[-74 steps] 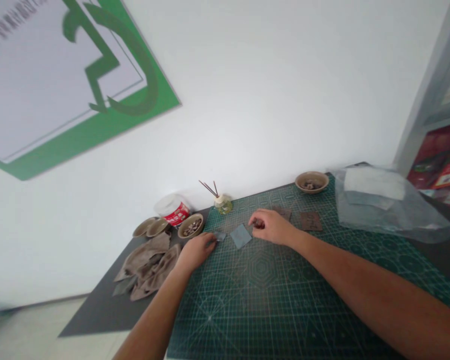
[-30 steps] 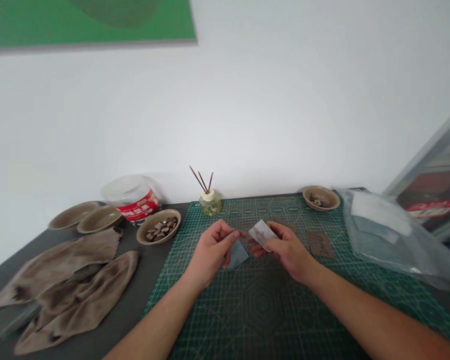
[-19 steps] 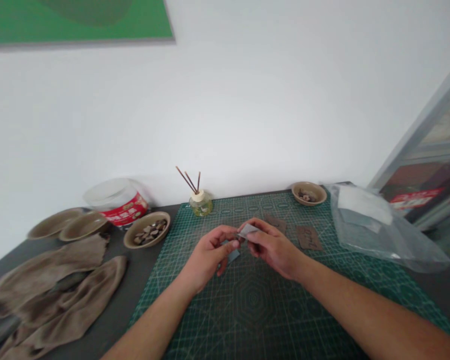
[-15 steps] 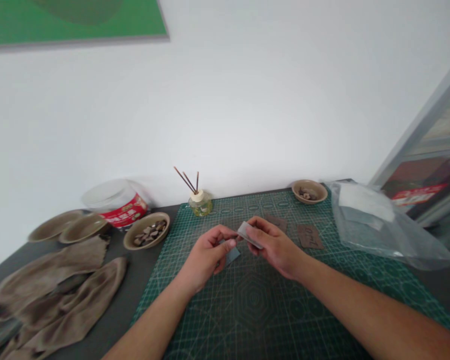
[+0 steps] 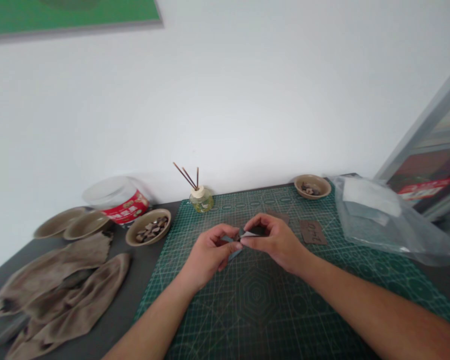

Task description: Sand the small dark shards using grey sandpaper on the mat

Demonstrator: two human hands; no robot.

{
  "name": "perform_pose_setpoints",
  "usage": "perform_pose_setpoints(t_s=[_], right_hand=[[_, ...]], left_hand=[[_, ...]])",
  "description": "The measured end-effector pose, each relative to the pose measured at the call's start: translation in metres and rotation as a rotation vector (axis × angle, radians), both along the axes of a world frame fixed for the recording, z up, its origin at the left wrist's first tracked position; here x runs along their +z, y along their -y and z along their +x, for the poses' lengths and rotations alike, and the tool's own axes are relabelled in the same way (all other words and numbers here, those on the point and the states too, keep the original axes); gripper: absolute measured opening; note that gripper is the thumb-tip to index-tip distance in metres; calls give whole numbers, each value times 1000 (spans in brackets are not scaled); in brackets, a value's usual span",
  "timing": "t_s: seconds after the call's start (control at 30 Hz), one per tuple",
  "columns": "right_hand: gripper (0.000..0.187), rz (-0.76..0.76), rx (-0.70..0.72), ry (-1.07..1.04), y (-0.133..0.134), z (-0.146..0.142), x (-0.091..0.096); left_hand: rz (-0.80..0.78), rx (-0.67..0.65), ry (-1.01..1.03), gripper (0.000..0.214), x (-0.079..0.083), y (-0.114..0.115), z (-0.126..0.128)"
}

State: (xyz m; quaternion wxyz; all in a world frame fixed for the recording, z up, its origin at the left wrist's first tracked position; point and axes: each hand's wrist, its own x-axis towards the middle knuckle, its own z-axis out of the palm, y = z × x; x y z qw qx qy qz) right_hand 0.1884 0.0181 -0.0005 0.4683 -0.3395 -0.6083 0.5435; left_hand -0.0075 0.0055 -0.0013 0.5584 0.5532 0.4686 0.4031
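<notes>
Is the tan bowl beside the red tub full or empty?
Partly full: the round tan bowl holds small dark and pale stones.

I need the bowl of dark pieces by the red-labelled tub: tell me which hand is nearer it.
Left. The left hand is to the right of the bowl; the right hand lies farther right, beyond the left, pinching a small grey sheet.

- A plain white wall (image 5: 247,90) fills the back, softly and evenly lit.
- A green-edged poster (image 5: 71,15) hangs at its upper left.
- The dark grey worktop (image 5: 123,305) butts against it.
- At right, a grey metal frame (image 5: 416,135) borders shelves with red packaging (image 5: 427,189).
</notes>
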Motion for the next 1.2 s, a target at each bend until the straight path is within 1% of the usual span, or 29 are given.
perform_pose_setpoints(t_s=[0.1, 0.17, 0.3, 0.37, 0.6, 0.87, 1.13, 1.2], right_hand=[[18, 37, 1, 97, 1, 1, 2], [16, 75, -24, 147, 2, 3, 3], [12, 204, -80, 220, 4, 4, 4], [12, 250, -87, 239, 5, 3, 5], [10, 306, -82, 293, 5, 4, 8], [9, 245, -55, 253, 1, 4, 4], [9, 141, -52, 159, -3, 1, -4], [10, 104, -16, 140, -3, 1, -5]], left_hand=[[8, -13, 2, 29, 1, 0, 0], [12, -6, -2, 30, 2, 0, 1], [22, 38, -10, 30, 4, 1, 2], [28, 60, 1, 31, 5, 2, 3], [68, 83, 5, 26, 5, 3, 3], [95, 58, -80, 22, 3, 4, 3], [199, -8, -181, 18, 2, 2, 0], [220, -21, -202, 13, 3, 3, 2]])
